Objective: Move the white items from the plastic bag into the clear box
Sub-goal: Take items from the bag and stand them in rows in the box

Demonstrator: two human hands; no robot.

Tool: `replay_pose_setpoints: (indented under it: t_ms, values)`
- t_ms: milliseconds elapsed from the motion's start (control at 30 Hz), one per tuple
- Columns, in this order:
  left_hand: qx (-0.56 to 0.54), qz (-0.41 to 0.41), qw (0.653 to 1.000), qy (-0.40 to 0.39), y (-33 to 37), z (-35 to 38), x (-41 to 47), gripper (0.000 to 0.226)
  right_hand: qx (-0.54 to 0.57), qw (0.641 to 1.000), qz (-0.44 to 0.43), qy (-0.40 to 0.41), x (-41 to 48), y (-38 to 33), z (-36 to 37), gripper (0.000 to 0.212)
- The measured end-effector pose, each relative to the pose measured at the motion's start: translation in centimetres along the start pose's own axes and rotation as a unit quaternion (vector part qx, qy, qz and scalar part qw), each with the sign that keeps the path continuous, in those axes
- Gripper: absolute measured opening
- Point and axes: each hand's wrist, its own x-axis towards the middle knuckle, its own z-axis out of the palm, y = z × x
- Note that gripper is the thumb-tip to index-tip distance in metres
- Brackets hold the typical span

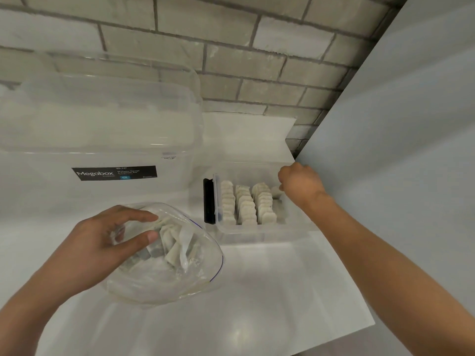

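A clear plastic bag (pixel 177 276) lies open on the white counter at lower centre, with several white items (pixel 172 242) still inside. My left hand (pixel 102 240) grips the bag's near rim with thumb and fingers curled over it. To the right stands a small clear box (pixel 246 232) holding three rows of white items (pixel 245 204). My right hand (pixel 299 183) hovers over the box's far right corner, fingers curled down on one white item (pixel 276 191) at the start of a further row.
A large clear Megabox storage bin (pixel 102 140) with a lid stands at the back left. A black clip (pixel 208 201) sits on the small box's left side. A grey brick wall lies behind, and a pale panel (pixel 398 150) closes off the right.
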Motion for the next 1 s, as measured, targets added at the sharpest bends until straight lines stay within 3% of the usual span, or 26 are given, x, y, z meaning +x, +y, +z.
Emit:
replay_pose_setpoints:
  t_ms: [233,400,500,600,833,1000]
  values:
    - [-0.022,0.0,1.0,-0.003,0.4,0.1,0.0,0.025,0.029,0.989,-0.053,-0.138,-1.4,-2.0,1.3,0.028]
    - [-0.036,-0.002,0.999,-0.002,0.5,-0.2,-0.1,0.023,0.036,0.984,-0.055,-0.167,-1.1,-2.4,1.1,0.032]
    - [-0.033,-0.001,0.999,-0.001,0.6,-0.2,-0.1,0.022,0.056,0.979,-0.051,-0.189,-0.7,-2.6,0.9,0.019]
    - [-0.03,0.0,1.0,0.0,0.7,-0.1,-0.2,0.023,0.069,0.974,-0.043,-0.213,-0.3,-3.1,1.0,0.032]
    - [-0.038,-0.005,0.999,0.004,0.4,-0.2,-0.1,0.023,0.048,0.971,-0.064,-0.227,0.2,-3.1,0.6,0.029]
    - [-0.039,0.004,0.999,-0.002,0.5,-0.2,0.0,0.023,0.015,0.974,-0.085,-0.211,-0.1,-2.7,0.1,0.013]
